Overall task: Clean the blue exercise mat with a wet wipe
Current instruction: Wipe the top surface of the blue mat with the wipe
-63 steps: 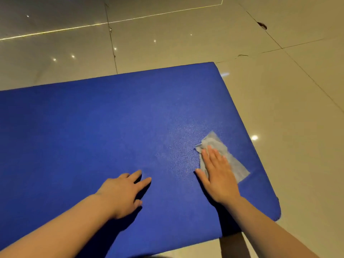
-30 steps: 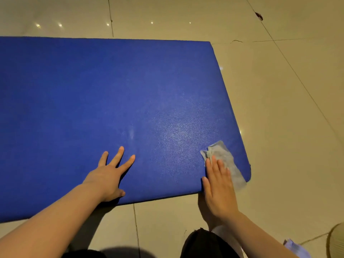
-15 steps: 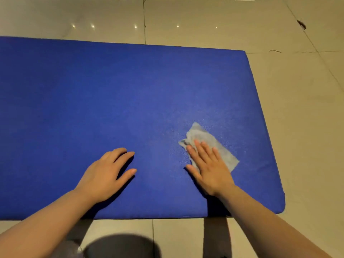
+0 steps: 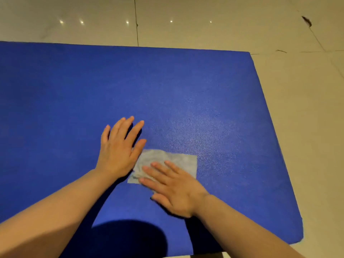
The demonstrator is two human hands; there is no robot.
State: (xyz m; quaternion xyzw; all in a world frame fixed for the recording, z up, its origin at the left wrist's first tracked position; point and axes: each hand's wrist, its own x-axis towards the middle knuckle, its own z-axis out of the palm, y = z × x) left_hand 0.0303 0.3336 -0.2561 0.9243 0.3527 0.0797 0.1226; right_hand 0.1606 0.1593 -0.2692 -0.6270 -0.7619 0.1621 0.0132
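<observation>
R hand (image 4: 174, 190) flat, fingers straight, pressing pale grey-white rectangular wet wipe (image 4: 183, 162) onto textured blue foam exercise mat (image 4: 204, 94), L hand (image 4: 119, 148) flat w/ fingers spread just left of it bracing mat; keep pressure even, overlap strokes, work outward to far edge.

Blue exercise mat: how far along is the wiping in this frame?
Mid-job. Done, apparently: a faint sheen on the blue exercise mat beyond and right of the wet wipe suggests that patch was wiped. In hand: the right hand presses flat on the wipe; the left hand rests flat on the mat beside it. Left: the mat's left part shows no such sheen.
</observation>
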